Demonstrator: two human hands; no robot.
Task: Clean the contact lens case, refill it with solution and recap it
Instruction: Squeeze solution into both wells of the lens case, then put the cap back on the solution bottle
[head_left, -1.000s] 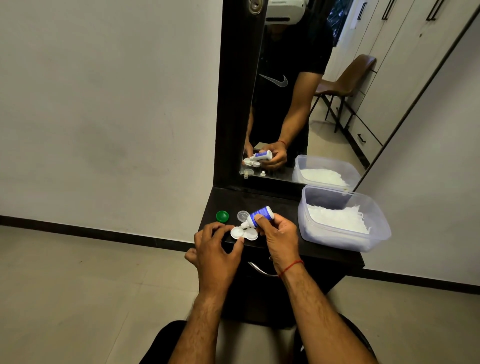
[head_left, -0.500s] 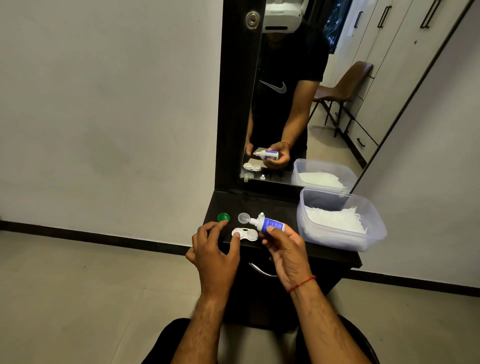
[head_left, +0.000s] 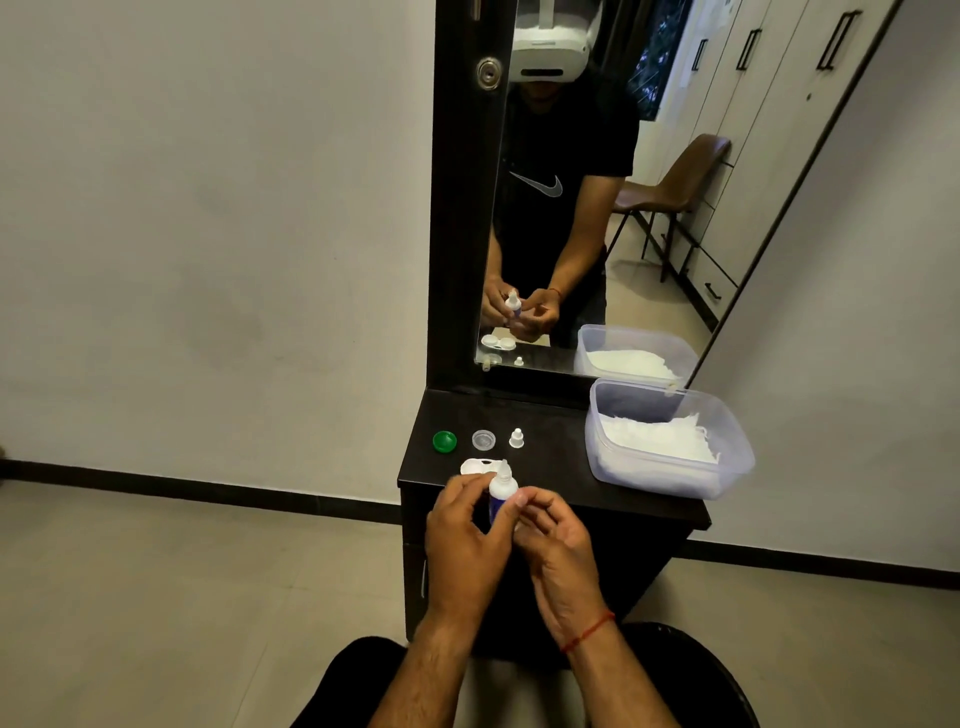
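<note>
Two hands meet low at the frame's centre, over the cabinet (head_left: 561, 467) front edge. The left hand (head_left: 465, 540) grips the solution bottle (head_left: 503, 487) upright, nozzle bare, likely so nothing spills. The right hand (head_left: 558, 545) curls loosely beside it, one tip against the bottle; whether it grips, I cannot tell. Just behind lies the open lens case (head_left: 475, 466), half hidden. Beyond sit a green cap (head_left: 444, 441), clear cap (head_left: 483, 439) and small white cap (head_left: 516, 438); a tissue tub (head_left: 675, 483) stands right.
</note>
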